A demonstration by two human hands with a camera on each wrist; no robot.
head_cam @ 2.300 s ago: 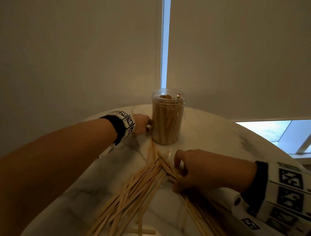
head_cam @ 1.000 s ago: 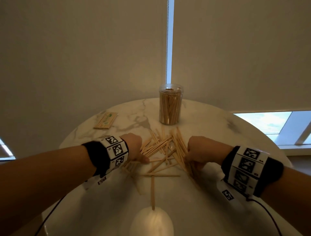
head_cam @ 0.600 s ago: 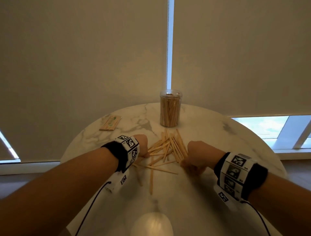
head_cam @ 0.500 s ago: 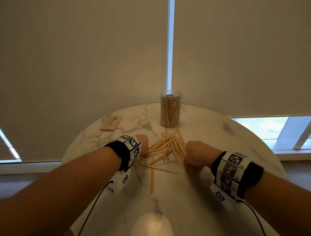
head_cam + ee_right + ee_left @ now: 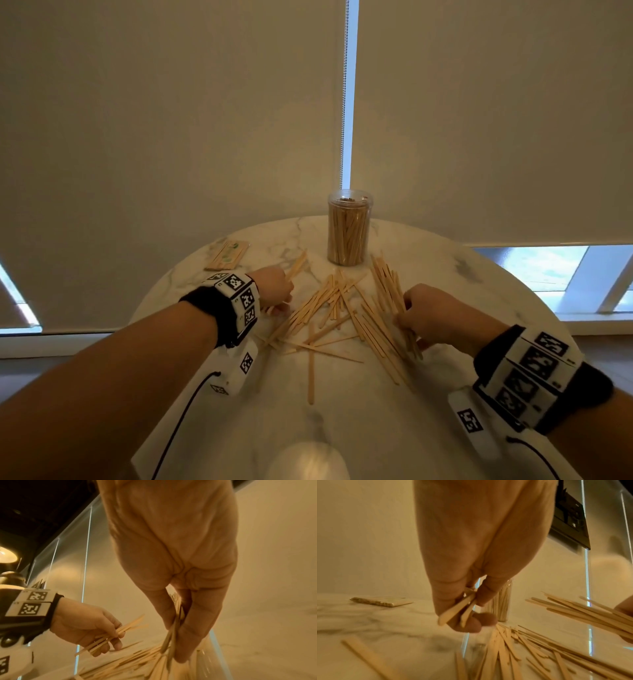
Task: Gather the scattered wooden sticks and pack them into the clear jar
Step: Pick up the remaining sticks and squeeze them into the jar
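Pale roller blinds (image 5: 205, 102) hang behind a round marble table (image 5: 445, 274), where the clear jar (image 5: 348, 228) stands upright at the far side, already full of sticks, and a flat packet (image 5: 227, 255) lies to its left. Between the jar and the person many wooden sticks (image 5: 329, 315) lie scattered on the marble. The left hand (image 5: 274, 286) pinches a few sticks between thumb and fingers, and the right hand (image 5: 435, 317) grasps a bigger bundle of sticks, its fingers curled around them.
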